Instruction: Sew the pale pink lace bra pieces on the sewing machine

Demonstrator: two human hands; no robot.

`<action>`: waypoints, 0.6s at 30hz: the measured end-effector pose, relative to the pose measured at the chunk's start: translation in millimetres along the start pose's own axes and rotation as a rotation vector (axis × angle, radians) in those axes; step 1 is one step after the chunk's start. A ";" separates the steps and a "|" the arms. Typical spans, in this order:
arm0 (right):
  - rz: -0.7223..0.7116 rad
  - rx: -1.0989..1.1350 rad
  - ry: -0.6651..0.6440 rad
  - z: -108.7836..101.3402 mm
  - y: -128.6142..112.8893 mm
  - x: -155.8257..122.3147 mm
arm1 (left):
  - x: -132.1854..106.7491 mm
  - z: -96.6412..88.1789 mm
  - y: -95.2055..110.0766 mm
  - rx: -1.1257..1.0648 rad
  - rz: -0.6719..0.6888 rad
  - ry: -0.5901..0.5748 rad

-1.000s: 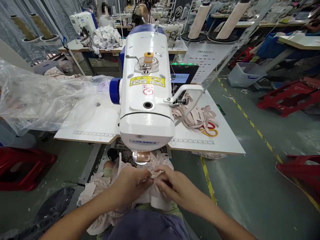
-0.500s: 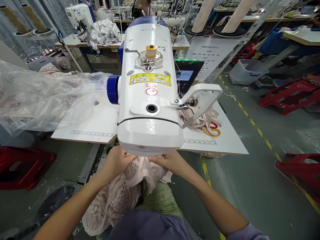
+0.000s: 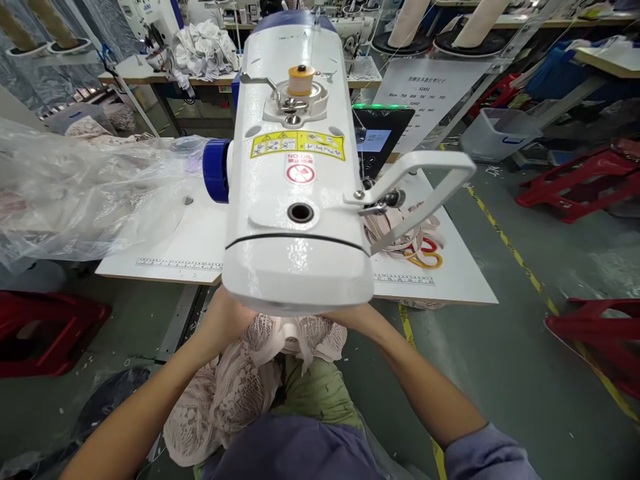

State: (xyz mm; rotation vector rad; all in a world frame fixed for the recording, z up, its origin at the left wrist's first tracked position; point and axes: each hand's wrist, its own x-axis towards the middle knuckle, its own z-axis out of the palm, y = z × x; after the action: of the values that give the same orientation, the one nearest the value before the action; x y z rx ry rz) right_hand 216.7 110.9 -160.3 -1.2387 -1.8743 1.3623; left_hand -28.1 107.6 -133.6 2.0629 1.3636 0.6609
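Observation:
A beige lace bra [image 3: 290, 337] hangs just under the front of the white sewing machine head [image 3: 300, 267]. My left hand [image 3: 235, 317] grips its left side, and my right hand [image 3: 353, 316] has its right side. Both sets of fingertips are tucked behind the machine head, so their exact hold is hidden, as are the needle and presser foot. More pieces of beige lace [image 3: 225, 400] lie heaped over my lap, joined to or touching the bra; I cannot tell which.
A clear plastic bag [image 3: 95, 193] covers the table's left side. Right of the machine, beige straps [image 3: 400, 227] lie with red-and-yellow-handled scissors [image 3: 425, 257]. The white knee-like lever frame [image 3: 425, 173] juts out rightward. Red stools [image 3: 45, 333] stand on the floor.
My view has leaned in closer to the machine. Both hands have gone further under its head, hiding the thumbs that showed on the lace, and the bra has moved up with them.

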 end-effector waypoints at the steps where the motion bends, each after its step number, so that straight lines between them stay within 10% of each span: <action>1: 0.007 -0.002 0.003 -0.4 -0.7 0.2 | 0.6 0.2 0.3 0.003 -0.009 0.005; 12: 0.099 0.388 0.240 43.7 64.4 -10.3 | -7.5 -3.1 -13.9 0.043 -0.088 -0.049; 18: 0.198 0.893 0.012 105.5 118.7 -27.3 | -8.6 -2.1 -15.5 0.063 -0.099 -0.066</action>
State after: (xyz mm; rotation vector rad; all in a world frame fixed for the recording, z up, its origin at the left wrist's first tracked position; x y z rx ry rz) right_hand 188.3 47.9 -305.8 -0.9402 -0.9130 1.9630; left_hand -42.6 104.9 -143.7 2.0324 1.4559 0.5094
